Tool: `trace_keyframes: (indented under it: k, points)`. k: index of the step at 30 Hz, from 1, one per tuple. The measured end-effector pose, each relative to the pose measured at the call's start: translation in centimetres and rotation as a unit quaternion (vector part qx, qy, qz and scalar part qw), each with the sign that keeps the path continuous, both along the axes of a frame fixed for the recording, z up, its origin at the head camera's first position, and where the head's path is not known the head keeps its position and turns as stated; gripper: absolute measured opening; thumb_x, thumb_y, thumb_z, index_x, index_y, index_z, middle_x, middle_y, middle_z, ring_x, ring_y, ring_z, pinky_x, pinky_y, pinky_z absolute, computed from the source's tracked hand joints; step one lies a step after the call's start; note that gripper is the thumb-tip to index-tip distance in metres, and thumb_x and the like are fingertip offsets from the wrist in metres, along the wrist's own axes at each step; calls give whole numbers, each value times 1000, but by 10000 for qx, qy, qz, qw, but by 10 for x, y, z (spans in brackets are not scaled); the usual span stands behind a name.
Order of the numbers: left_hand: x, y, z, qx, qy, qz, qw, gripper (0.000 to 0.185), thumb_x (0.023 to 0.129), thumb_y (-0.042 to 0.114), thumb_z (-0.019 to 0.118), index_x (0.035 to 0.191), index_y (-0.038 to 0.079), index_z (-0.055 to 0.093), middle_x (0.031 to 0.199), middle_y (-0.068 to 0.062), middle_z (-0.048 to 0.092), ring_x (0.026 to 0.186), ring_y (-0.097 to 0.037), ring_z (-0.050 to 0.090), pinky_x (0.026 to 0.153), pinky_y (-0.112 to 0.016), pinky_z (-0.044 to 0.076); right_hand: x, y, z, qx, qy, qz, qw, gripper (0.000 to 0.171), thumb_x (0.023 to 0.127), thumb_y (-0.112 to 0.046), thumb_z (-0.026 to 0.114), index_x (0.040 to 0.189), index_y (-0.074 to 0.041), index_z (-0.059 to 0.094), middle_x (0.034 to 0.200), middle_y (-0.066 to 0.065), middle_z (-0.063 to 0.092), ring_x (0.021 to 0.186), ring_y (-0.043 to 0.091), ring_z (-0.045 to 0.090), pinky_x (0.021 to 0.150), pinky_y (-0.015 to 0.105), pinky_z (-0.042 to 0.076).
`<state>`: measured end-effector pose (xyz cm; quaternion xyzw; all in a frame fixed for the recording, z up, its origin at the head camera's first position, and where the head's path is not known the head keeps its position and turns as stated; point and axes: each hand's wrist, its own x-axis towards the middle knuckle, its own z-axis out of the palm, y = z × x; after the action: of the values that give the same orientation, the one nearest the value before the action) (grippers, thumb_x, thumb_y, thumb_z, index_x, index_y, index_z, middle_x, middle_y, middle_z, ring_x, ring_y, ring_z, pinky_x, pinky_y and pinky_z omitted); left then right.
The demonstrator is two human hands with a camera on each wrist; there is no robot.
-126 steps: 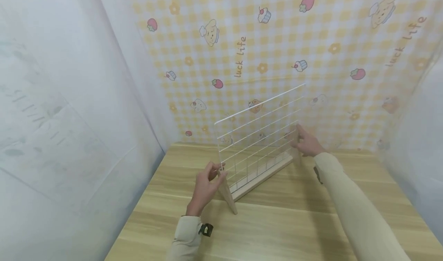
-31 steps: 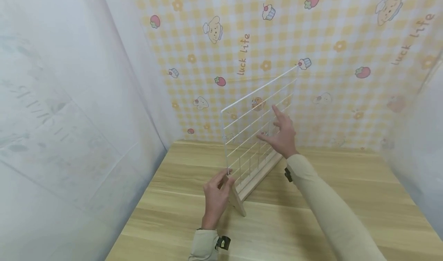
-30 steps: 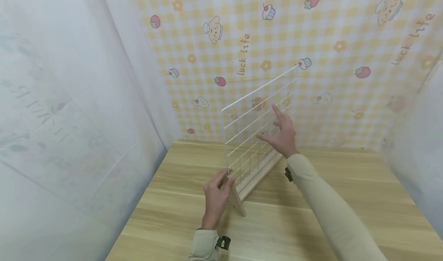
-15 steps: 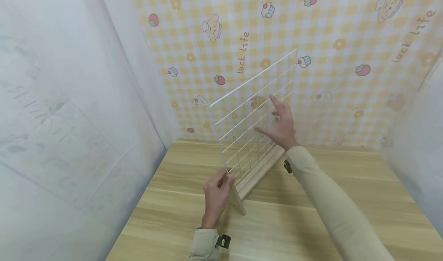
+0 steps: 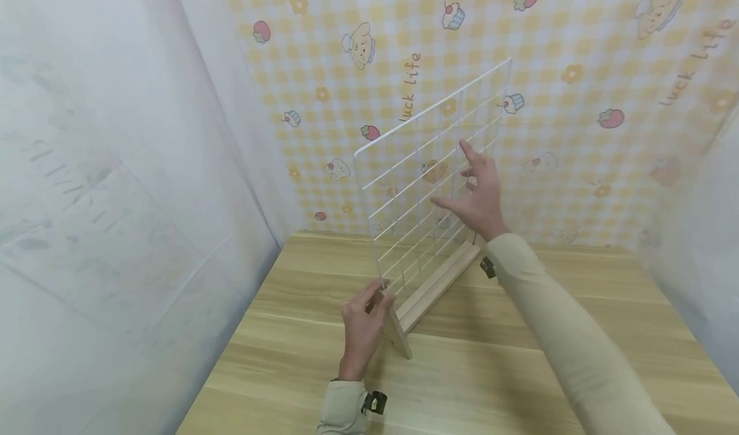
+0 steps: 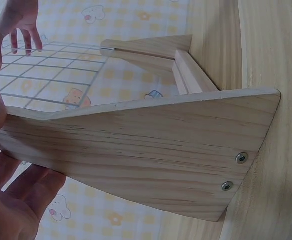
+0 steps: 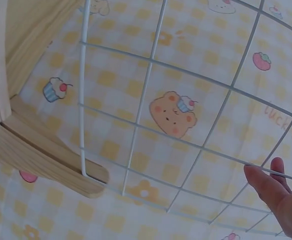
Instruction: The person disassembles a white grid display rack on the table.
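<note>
A white wire grid panel [image 5: 433,107] stands upright in a light wooden stand [image 5: 441,286], running diagonally away from me. My left hand [image 5: 362,327] pinches the upper end of the stand's near side piece [image 6: 141,150], thumb on one edge and fingers on the other. My right hand [image 5: 480,199] holds the grid near its middle, thumb and fingers spread across the wires. In the right wrist view, its thumb touches a wire of the grid [image 7: 217,118]. The grid's lower edge sits well above the stand's base bar, its corner in the far side piece's slot [image 7: 46,147].
The stand rests on a wood-grain table [image 5: 519,377]. Behind it hangs a yellow checked cloth [image 5: 554,43] with cartoon prints. White sheets [image 5: 115,197] close off the left and right sides.
My right hand has left the stand's far end and taken hold of the grid. The grid has risen between the side pieces, away from the base bar. My left hand keeps its grip.
</note>
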<state>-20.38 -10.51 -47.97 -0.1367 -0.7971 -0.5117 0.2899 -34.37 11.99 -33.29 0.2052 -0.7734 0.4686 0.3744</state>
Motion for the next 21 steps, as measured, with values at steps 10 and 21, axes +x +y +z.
trace_keyframes:
  k: [10,21]
  points:
    - [1,1,1,-83,-54,100,9999,29,84,27,66,109,11,66,84,-3,70,68,-11,65,79,-33,57,3,7,24,-83,90,-44,9999,106,52,-21,91,141,-36,34,121,12,44,93,21,53,74,44,55]
    - [2,2,1,-42,-216,79,9997,27,86,29,64,110,15,65,77,2,65,59,0,51,81,-34,57,11,25,41,25,31,-324,9995,108,51,-20,92,140,-39,34,122,9,43,93,17,52,75,37,54]
